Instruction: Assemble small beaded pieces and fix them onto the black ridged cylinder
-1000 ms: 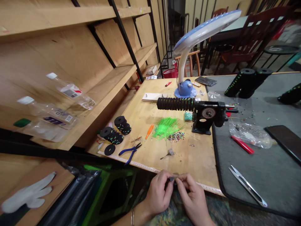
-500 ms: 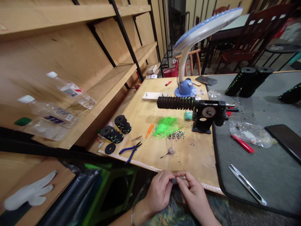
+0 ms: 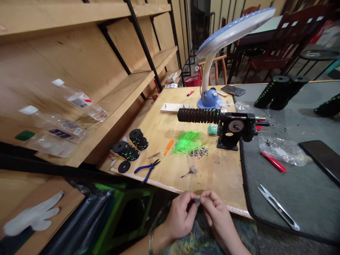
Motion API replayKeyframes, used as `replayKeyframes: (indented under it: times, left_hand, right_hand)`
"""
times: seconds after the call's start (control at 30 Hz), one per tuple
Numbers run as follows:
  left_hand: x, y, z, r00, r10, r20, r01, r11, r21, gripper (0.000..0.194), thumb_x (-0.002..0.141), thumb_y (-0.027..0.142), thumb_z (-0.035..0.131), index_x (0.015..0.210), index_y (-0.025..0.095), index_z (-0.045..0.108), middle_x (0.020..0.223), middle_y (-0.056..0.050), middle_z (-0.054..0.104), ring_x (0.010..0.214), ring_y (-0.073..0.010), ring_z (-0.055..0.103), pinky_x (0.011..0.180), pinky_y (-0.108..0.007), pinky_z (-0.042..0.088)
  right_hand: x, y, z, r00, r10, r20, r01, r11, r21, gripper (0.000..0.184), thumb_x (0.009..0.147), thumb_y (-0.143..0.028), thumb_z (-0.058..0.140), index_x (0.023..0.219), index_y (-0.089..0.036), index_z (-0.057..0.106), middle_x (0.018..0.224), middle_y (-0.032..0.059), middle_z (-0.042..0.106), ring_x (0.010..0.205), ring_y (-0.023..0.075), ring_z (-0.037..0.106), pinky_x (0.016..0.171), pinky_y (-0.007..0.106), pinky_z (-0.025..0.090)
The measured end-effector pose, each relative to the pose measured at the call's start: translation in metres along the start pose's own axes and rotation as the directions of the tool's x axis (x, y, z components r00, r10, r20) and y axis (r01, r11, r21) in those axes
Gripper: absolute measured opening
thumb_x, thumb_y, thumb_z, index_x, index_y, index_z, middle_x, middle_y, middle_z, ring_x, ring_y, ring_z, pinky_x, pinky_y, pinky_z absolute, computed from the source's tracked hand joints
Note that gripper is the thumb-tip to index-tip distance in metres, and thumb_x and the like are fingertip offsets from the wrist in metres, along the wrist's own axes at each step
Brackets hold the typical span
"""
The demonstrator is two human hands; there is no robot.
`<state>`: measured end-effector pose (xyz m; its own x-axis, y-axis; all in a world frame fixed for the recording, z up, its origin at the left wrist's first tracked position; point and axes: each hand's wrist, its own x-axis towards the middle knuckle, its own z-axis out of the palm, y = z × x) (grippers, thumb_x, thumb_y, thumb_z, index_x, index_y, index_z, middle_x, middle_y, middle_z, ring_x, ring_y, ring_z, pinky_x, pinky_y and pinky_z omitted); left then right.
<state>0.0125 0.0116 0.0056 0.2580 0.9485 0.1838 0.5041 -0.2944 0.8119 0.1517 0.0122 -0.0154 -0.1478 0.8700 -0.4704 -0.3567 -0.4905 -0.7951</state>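
Observation:
Pinched in the fingertips of my left hand (image 3: pixel 182 214) is a small dark grey piece (image 3: pixel 196 200); its kind is too small to make out. My right hand (image 3: pixel 216 212) has thumb and forefinger pressed together at the piece's right side, and what lies between those tips is hidden. Both hands are over my lap at the table's front edge. Just beyond them lies a tangled greyish clump (image 3: pixel 192 170). Farther back are bright green cut strands (image 3: pixel 187 142) beside a heap of multicoloured beads (image 3: pixel 199 152).
Blue-handled pliers (image 3: pixel 147 169), an orange-handled tool (image 3: pixel 168 147) and black foam spools (image 3: pixel 126 150) lie left. A black winding device (image 3: pixel 231 129) and a lamp (image 3: pixel 209 97) stand behind. Thread snips (image 3: pixel 278 208) and a red tool (image 3: pixel 273 162) rest on the grey mat (image 3: pixel 261 184).
My right fingertips have shifted slightly and drawn closer together beside the grey piece. My left hand keeps its pinch, its thumb a little changed. The table things stay put.

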Motion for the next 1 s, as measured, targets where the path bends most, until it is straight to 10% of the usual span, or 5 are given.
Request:
replayKeyframes:
  times: [0.23, 0.6, 1.0]
  left_hand:
    - [0.000, 0.001, 0.001, 0.981, -0.188, 0.042, 0.192, 0.969, -0.155, 0.009, 0.088, 0.021, 0.052, 0.080, 0.018, 0.055, 0.066, 0.001, 0.055, 0.059, -0.0120, 0.050, 0.057, -0.022, 0.039]
    - [0.007, 0.011, 0.001, 0.895, -0.362, 0.262, 0.447, 0.721, -0.530, 0.030, 0.068, 0.013, 0.069, 0.087, 0.019, 0.047, 0.071, 0.005, 0.049, 0.062, -0.0096, 0.047, 0.057, -0.019, 0.037]
    - [0.014, 0.010, 0.001, 0.823, -0.471, 0.319, 0.559, 0.568, -0.604, 0.018, 0.082, 0.034, 0.055, 0.080, 0.018, 0.048, 0.057, 0.005, 0.051, 0.049, -0.0088, 0.043, 0.049, -0.021, 0.029]
  right_hand:
    - [0.000, -0.007, -0.001, 0.999, 0.035, 0.004, -0.035, 0.974, 0.224, 0.038, 0.069, -0.051, 0.075, 0.075, -0.021, 0.051, 0.036, -0.0167, 0.026, 0.034, 0.0042, 0.012, 0.035, 0.016, 0.010]
    - [-0.003, -0.010, -0.005, 0.998, 0.058, -0.013, -0.055, 0.989, 0.136, 0.047, 0.065, -0.059, 0.075, 0.075, -0.021, 0.049, 0.041, -0.0156, 0.025, 0.038, 0.0036, 0.012, 0.038, 0.018, 0.007]
    - [-0.002, -0.002, -0.009, 1.000, 0.016, 0.003, -0.016, 0.997, 0.074, 0.049, 0.067, -0.064, 0.072, 0.075, -0.022, 0.049, 0.043, -0.0153, 0.023, 0.039, 0.0040, 0.014, 0.039, 0.018, 0.008]
